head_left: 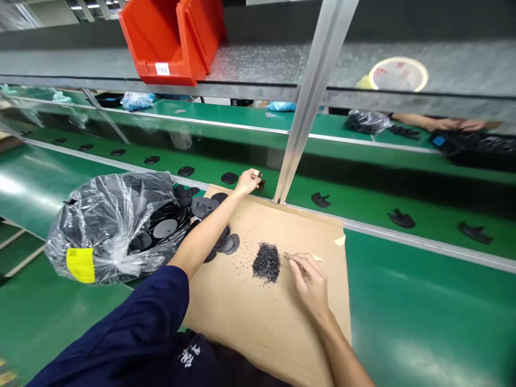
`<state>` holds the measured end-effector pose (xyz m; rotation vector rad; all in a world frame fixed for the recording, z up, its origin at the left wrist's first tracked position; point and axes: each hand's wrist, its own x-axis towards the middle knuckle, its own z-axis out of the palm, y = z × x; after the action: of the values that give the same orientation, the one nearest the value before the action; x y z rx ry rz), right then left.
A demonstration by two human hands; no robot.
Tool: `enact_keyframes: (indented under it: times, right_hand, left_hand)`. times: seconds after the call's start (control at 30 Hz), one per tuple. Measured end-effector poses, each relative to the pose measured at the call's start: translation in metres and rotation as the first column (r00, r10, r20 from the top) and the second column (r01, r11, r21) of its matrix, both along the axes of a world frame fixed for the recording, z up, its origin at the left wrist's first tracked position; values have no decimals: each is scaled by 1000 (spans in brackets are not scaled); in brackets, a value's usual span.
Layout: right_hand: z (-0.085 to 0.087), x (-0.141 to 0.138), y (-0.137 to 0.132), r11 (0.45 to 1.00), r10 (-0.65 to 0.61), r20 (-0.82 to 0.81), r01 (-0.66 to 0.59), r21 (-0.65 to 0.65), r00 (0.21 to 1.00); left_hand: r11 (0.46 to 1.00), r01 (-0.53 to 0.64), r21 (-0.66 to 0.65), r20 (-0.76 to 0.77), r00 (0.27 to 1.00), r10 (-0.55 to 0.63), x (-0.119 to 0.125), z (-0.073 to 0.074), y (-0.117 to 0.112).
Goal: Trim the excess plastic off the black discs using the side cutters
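Note:
My left hand (249, 181) reaches over the green conveyor belt, fingers bent together, a pale wrap on one fingertip. Something dark shows beside the fingers; I cannot tell whether they hold it. My right hand (309, 277) is pinched above the brown cardboard sheet (250, 322), with a small dark tip at its fingers and a pale pointed piece beside them. Just left of it lies a heap of tiny black parts (266, 262). Flat black discs (221, 244) are piled at the cardboard's left edge, spilling from a clear plastic bag (108, 226) with a yellow label.
Black pieces (321, 200) lie spaced along the conveyor belt (355, 204). A metal post (300, 107) rises just right of my left hand. An orange bin (173, 43) and a tape roll (398, 74) sit on the shelf. Another person's hands (455, 124) show behind.

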<state>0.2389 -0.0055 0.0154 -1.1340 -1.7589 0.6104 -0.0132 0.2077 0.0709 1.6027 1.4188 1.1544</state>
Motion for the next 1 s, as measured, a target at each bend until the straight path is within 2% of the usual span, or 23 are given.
enact_keyframes:
  times: [0.07,0.13,0.2,0.23,0.3,0.33,0.37,0.4,0.43,0.47,0.5,0.53,0.57,0.6,0.67,0.77,0.87,0.93,1.0]
  right_hand:
    - [1,-3,-2,986,35,-118,-54,-158,992]
    - [3,-5,-3,924,113,-287,-206,-321,951]
    - [4,-8,-5,815,193,-442,-394,-425,876]
    - [4,-9,-6,749,225,-492,-472,-464,841]
    - [4,-13,-7,630,258,-535,-560,-539,805]
    - [4,-14,-7,595,254,-535,-566,-571,806]
    - [4,-16,-7,586,234,-528,-552,-593,816]
    - [4,-17,-6,600,202,-520,-525,-604,830]
    - [4,-18,-5,626,164,-515,-493,-605,841]
    - [4,-18,-4,658,122,-514,-457,-599,849]
    - [4,-18,-3,688,83,-512,-421,-591,855]
    - [4,-18,-2,714,44,-511,-385,-585,858]
    - [4,-17,0,734,6,-514,-353,-581,858]
    - [4,-15,1,748,-31,-520,-326,-578,854]
    - [4,-13,2,757,-88,-545,-300,-580,834]
    - [5,-11,2,708,-98,-592,-362,-607,800]
    - [7,-11,0,662,-71,-622,-429,-614,780]
    - [8,-11,-1,657,-74,-630,-437,-614,773]
    - [9,-12,-1,655,-98,-630,-427,-624,770]
  left_hand:
    - [990,90,-108,2,996,-90,-5,-6,-40]
    - [960,222,-172,37,975,-219,-2,-17,-91]
    - [829,521,-202,235,848,-475,6,-28,-142]
    - [767,608,-206,285,787,-548,10,-32,-164]
    - [671,710,-214,269,703,-658,14,-34,-195]
    - [652,726,-219,195,687,-700,12,-32,-202]
    - [657,720,-223,78,685,-724,7,-27,-204]
    - [690,688,-223,-79,693,-716,-2,-21,-201]
    - [752,623,-214,-262,705,-659,-13,-13,-193]
    - [832,521,-189,-458,703,-544,-27,-5,-183]
    - [915,374,-151,-645,665,-378,-41,2,-170]
    - [972,205,-117,-791,572,-216,-56,9,-158]
    - [993,61,-99,-887,447,-115,-70,14,-146]
    - [995,-28,-96,-936,342,-81,-82,18,-136]
    - [989,-97,-114,-963,256,-86,-99,20,-123]
    - [983,-109,-149,-966,230,-120,-110,14,-118]
    - [982,-135,-133,-973,209,-103,-111,12,-120]
    - [983,-150,-107,-977,198,-76,-111,16,-122]
    - [988,-150,-29,-980,201,1,-110,22,-126]
